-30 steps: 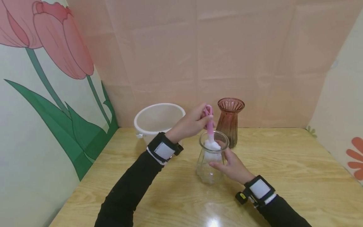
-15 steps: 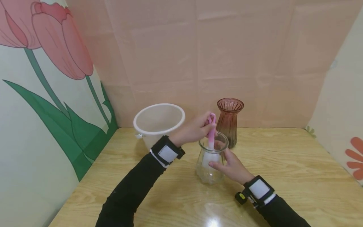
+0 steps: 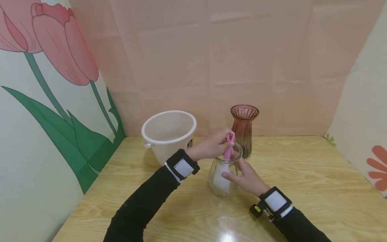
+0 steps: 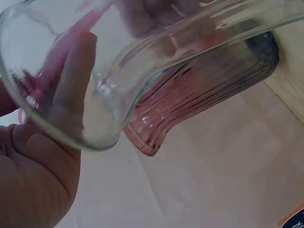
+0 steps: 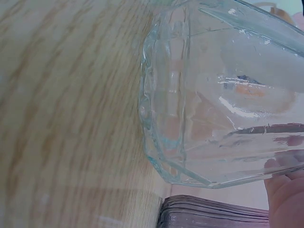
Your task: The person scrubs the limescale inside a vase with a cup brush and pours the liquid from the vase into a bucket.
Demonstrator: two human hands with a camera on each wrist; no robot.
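Note:
A brush with a pink looped handle and a white head (image 3: 222, 177) is down inside a clear glass vase (image 3: 224, 191). My left hand (image 3: 211, 146) pinches the handle close to the vase's rim. In the left wrist view the left fingers and the pink handle (image 4: 71, 42) show partly through the glass rim. On the right side of the vase my right hand (image 3: 247, 178) grips its body, thumb in front and fingers behind. The vase stands upright on the wooden table. Only part of the right hand (image 5: 289, 199) appears in the right wrist view.
Right behind the clear vase stands a taller ribbed reddish vase (image 3: 243, 132). A white bucket (image 3: 168, 148) is to the left, beyond the left forearm. The wooden table (image 3: 302, 174) meets a pink sheet (image 3: 263, 60) at the back.
My left hand has moved down and slightly right, sinking the brush deeper, so its white head has gone from the vase's mouth into the body. The right hand keeps its grip.

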